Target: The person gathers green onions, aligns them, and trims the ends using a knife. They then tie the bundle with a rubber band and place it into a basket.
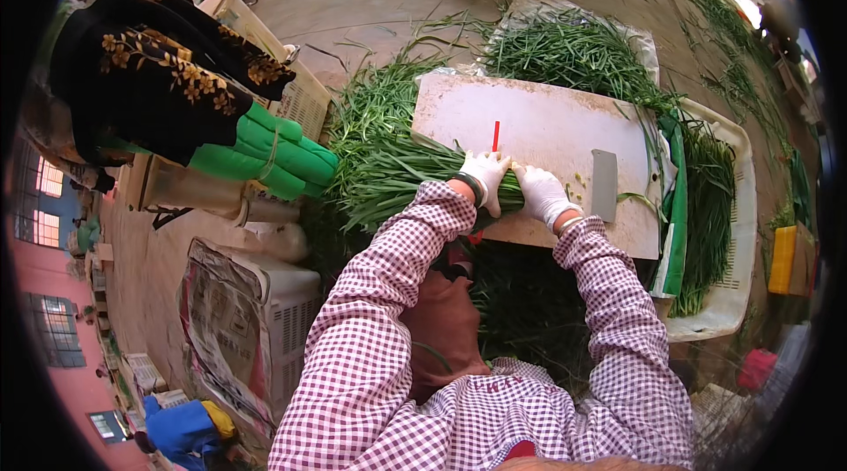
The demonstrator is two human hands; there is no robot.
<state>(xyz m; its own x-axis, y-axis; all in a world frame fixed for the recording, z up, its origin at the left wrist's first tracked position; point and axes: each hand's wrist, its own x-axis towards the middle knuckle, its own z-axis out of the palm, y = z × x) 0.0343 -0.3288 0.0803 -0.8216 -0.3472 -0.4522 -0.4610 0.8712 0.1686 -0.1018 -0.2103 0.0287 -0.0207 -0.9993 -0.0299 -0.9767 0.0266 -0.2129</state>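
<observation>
A bunch of long green leaves, probably garlic chives (403,173), lies across the left part of a white cutting board (529,107), its leaf tips hanging past the board's left edge. My left hand (486,178), in a white glove, grips the bunch near its cut end. At that end, my gloved right hand (542,194) closes around the stems, close beside the left. A red strip (496,135) sticks out from under the bunch on the far side, and a red bit shows on the near side. Right of my right hand, a flat grey metal blade (603,185) rests on the board among small green scraps.
Loose greens (562,51) are heaped behind the board, with more at its left. A white plastic crate (744,259) of greens stands at the right. On the left is a person in green sleeve covers (278,147). A covered crate (291,325) sits nearer me.
</observation>
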